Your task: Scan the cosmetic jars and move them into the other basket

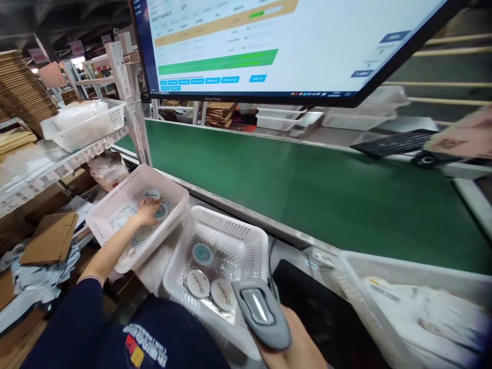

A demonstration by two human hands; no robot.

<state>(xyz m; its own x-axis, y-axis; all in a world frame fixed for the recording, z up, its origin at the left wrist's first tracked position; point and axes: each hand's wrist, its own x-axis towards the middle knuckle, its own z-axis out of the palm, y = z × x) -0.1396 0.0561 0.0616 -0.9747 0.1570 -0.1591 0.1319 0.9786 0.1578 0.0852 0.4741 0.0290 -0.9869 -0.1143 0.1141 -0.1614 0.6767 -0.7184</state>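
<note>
Inside the left white basket (132, 259), my left hand (149, 211) curls its fingers at the edge of a round blue-and-white container (162, 210). A round white-lidded container (152, 194) with "beauty" lettering lies just beyond those fingers. My right hand (298, 341) grips a grey barcode scanner (261, 312), held over the near right corner of a second white basket (172, 269). In that basket lie a round teal-labelled container (202, 253) and two round white-lidded ones, the left lid (198, 283) and the right lid (223, 294), the latter partly behind the scanner.
A green conveyor belt (269, 174) runs behind the baskets, below a large monitor (246, 97). At right stand a black pad (319, 307) and a bin (357, 302) of white packages. Shelving (132, 102) rises at left, with flattened cardboard (49, 238) below it.
</note>
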